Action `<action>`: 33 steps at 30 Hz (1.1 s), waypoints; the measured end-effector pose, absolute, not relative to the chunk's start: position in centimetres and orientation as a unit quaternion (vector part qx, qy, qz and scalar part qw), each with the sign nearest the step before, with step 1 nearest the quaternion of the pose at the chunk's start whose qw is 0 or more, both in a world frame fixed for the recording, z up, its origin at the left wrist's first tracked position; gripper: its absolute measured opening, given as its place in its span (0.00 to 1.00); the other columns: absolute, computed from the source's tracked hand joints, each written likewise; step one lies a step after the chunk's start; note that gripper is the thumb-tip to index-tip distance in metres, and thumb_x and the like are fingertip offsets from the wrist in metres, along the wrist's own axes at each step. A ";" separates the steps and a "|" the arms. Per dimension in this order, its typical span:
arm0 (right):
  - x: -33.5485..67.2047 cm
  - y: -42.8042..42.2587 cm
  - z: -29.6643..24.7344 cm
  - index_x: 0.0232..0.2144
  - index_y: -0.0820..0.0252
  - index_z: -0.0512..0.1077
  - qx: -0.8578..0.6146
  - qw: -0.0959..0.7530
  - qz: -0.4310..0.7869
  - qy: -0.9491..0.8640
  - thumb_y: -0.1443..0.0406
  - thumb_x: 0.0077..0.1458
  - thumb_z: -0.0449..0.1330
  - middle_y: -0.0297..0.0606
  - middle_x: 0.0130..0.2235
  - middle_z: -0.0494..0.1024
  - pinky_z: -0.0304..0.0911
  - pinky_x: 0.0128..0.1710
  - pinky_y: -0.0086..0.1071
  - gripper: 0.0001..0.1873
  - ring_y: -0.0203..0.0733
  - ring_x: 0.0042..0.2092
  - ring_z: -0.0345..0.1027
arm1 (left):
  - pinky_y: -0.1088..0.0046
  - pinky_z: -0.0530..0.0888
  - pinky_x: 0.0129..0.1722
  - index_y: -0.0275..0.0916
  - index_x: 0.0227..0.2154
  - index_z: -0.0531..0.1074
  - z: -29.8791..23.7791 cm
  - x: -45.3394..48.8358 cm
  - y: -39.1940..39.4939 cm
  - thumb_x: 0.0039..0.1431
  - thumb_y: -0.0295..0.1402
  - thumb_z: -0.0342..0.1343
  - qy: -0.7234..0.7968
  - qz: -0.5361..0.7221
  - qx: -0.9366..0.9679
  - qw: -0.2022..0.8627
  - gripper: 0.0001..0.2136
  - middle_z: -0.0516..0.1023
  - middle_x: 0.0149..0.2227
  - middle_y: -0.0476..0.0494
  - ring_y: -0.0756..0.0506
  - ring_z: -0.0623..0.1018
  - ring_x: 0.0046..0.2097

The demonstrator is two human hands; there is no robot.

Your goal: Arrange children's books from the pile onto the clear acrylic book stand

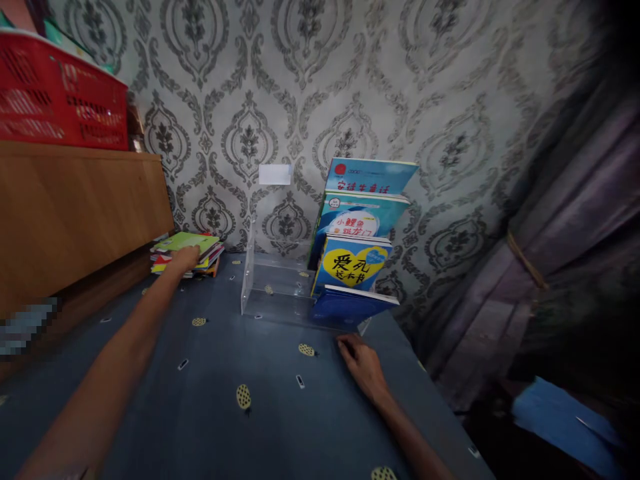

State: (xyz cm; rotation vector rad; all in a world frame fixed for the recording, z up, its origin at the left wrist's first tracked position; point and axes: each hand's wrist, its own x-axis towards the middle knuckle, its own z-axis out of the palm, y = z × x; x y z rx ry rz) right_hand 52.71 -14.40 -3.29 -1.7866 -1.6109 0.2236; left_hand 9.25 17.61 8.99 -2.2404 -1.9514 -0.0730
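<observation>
Pile of books [210,259] near worktop's [215,393] back-left corner, green book [189,239] on top. Left hand [187,259] on pile's near side — fingertips hidden, cannot tell if pinching. See-through rack [280,305] toward back edge, standing books [353,261] stepped in four tiers along its right side. Shelving looks partway: right column filled, pile not yet in rack. Right hand [364,363] just before rack's front-right corner, fingers bent — cannot tell if pressed together.
</observation>
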 end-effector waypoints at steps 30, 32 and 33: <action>52.9 -14.1 -3.5 0.34 0.56 0.78 -0.686 0.371 0.087 -0.620 0.55 0.56 0.50 0.45 0.40 0.83 0.69 0.42 0.39 0.19 0.51 0.41 0.78 | 0.54 0.74 0.49 0.28 0.55 0.68 8.9 5.5 15.5 0.65 0.31 0.42 -0.633 0.021 -0.762 0.134 0.20 0.77 0.51 0.20 0.31 0.78 0.52; 52.9 -14.2 -3.5 0.34 0.56 0.78 -0.688 0.369 0.087 -0.619 0.55 0.56 0.49 0.45 0.40 0.83 0.69 0.43 0.39 0.19 0.51 0.42 0.77 | 0.56 0.74 0.49 0.28 0.53 0.69 8.6 5.9 15.6 0.64 0.29 0.43 -0.635 0.019 -0.760 0.137 0.19 0.78 0.50 0.21 0.33 0.79 0.52; 52.9 -14.2 -3.4 0.35 0.56 0.78 -0.688 0.367 0.089 -0.619 0.55 0.57 0.49 0.45 0.40 0.83 0.69 0.43 0.39 0.20 0.51 0.42 0.78 | 0.57 0.74 0.49 0.28 0.53 0.69 8.5 6.0 15.6 0.63 0.28 0.44 -0.634 0.019 -0.761 0.139 0.19 0.78 0.50 0.22 0.33 0.79 0.52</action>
